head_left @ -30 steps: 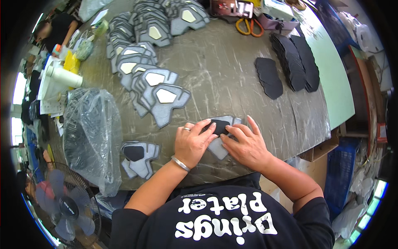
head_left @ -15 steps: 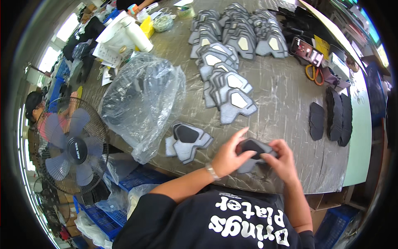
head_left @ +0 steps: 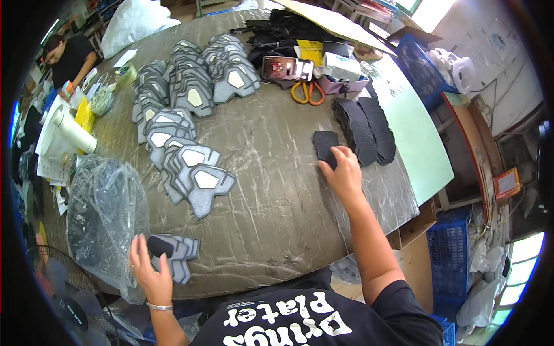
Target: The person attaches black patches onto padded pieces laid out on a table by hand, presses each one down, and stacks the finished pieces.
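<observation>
My left hand (head_left: pixel 151 275) is at the lower left, fingers spread, at the edge of a small pile of grey shaped pads (head_left: pixel 183 254). A black pad (head_left: pixel 160 246) lies on top of that pile, beside my thumb and fingers. At the right, my right hand (head_left: pixel 346 177) reaches over the near end of a dark pad stack (head_left: pixel 325 140). Its thumb and fingers are apart, with the fingertips at the stack; my hand hides that end. Several grey pads with white centre patches (head_left: pixel 205 180) lie overlapped in a row left of the middle.
Long rows of black pads (head_left: pixel 378 130) lie beyond my right hand. Orange-handled scissors (head_left: pixel 307 93) and a phone (head_left: pixel 287 68) are at the back. A clear plastic bag (head_left: pixel 104 213) lies at the left, near a fan (head_left: pixel 69 305). Another person (head_left: pixel 75 57) sits at the far left.
My hands have parted: the left moved left to the small pile, the right moved right to the dark stack. The pad they held together has left them. The view has swung right.
</observation>
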The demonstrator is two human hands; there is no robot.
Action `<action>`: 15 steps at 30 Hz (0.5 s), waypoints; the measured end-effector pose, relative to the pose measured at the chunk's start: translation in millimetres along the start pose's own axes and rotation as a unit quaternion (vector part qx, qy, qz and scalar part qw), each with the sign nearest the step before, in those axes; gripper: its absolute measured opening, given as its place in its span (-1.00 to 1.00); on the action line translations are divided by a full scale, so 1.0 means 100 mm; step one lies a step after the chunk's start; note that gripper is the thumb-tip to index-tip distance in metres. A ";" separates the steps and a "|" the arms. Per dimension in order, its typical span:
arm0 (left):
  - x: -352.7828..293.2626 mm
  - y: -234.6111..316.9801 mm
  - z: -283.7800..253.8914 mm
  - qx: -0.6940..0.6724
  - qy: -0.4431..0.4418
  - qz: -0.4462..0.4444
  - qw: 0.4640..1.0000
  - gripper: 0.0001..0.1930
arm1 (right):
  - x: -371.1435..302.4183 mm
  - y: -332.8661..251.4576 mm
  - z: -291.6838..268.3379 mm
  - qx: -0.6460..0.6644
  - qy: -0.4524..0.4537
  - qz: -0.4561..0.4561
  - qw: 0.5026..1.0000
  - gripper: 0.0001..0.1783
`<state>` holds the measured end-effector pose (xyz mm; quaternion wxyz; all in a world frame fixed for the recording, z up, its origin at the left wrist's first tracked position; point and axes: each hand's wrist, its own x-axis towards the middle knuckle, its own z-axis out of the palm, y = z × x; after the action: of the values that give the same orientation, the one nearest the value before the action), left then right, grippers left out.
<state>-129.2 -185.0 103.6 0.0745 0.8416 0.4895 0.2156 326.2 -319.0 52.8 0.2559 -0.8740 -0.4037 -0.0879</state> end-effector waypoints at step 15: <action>0.63 0.82 0.73 -0.119 -0.035 0.125 0.984 -0.38 | 0.63 0.17 0.19 -0.001 -0.080 -0.064 0.995 -0.32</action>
<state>-5.6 -166.3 83.8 0.1635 0.8885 0.3484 0.2501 379.1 -277.1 53.2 0.2156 -0.8508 -0.4779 -0.0344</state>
